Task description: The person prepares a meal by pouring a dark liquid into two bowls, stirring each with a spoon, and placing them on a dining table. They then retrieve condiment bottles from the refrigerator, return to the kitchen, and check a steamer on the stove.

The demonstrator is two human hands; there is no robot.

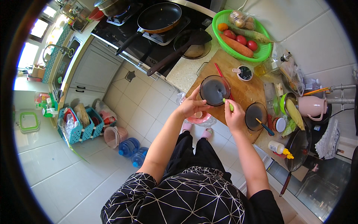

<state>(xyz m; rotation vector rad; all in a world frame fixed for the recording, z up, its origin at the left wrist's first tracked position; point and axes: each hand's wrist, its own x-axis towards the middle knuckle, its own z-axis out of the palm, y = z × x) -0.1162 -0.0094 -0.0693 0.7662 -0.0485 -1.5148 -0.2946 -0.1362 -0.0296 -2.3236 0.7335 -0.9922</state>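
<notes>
My left hand [194,105] grips the side of a dark translucent glass bowl [209,86] above the near edge of a wooden cutting board [240,89]. Pinched in my right hand [235,116] is a utensil with a green handle [231,107]; its tip reaches into the bowl, where the contents are hard to make out. A red stick [218,69] lies partly behind the bowl. To the right, a second dark glass bowl [253,113] holds a utensil with a dark blue handle [268,129]. Beyond my hands sits a small round container [245,73] with a pink tab.
A frying pan [159,18] rests on the gas stove, and a dark spatula [179,53] lies across a glass lid. Vegetables fill a green basket [264,56]. An oil bottle [264,70], lidded jar [279,124], pink kettle [311,106] and wok [299,151] crowd the right side.
</notes>
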